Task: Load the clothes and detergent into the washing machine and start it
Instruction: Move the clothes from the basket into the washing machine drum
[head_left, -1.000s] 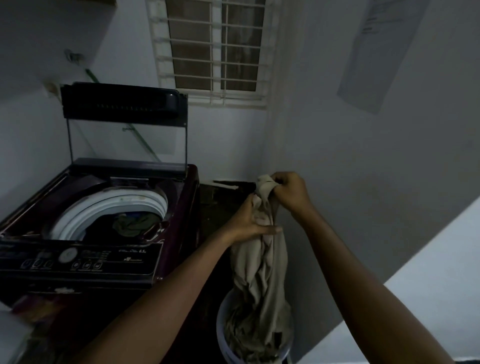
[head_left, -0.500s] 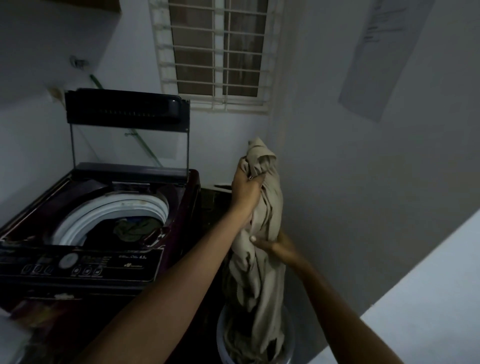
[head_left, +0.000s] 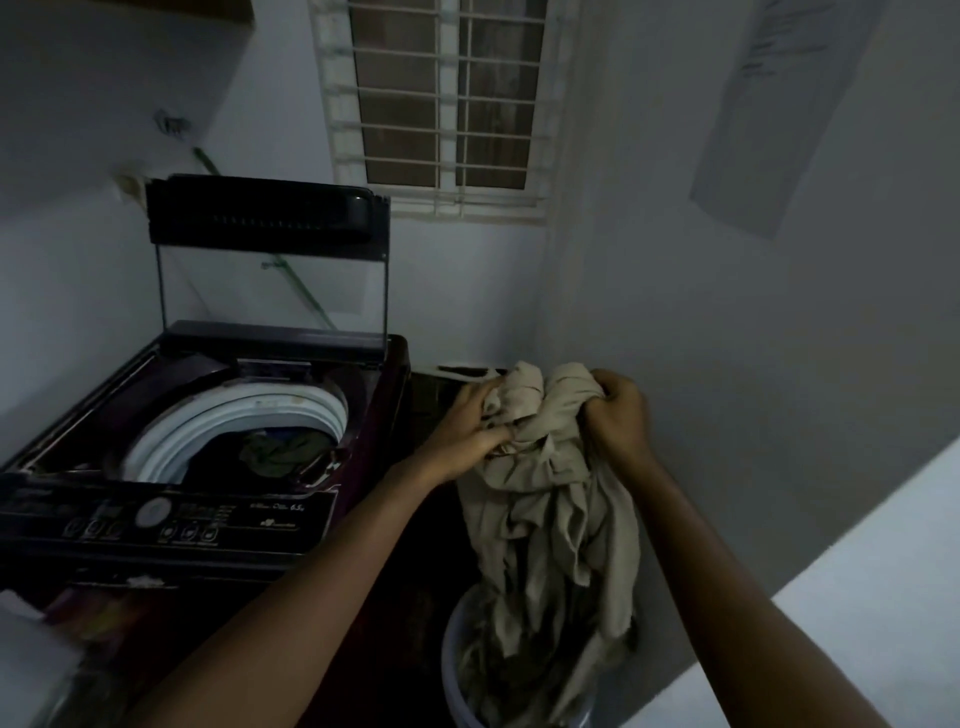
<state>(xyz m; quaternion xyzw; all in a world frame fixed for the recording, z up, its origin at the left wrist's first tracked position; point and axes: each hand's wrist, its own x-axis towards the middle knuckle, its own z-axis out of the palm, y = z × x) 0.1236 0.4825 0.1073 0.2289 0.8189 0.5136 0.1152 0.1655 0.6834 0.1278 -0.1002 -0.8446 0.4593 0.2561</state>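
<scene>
A dark top-loading washing machine (head_left: 171, 514) stands at the left with its glass lid (head_left: 270, 291) raised. Dark green clothes (head_left: 283, 449) lie in its white drum. To its right, a beige garment (head_left: 550, 509) hangs bunched above a white laundry bucket (head_left: 454, 660), its lower end still inside the bucket. My left hand (head_left: 467, 431) grips the garment's top from the left. My right hand (head_left: 621, 410) grips it from the right, at about the same height.
A wall with a taped paper sheet (head_left: 769, 114) closes in on the right, and a barred window (head_left: 447, 98) sits behind. A pale ledge (head_left: 857, 597) crosses the lower right corner. Something white (head_left: 26, 660) lies at the lower left.
My left hand has come down from its raised position and my right hand has moved up from lower on the garment. Both now bunch its top together.
</scene>
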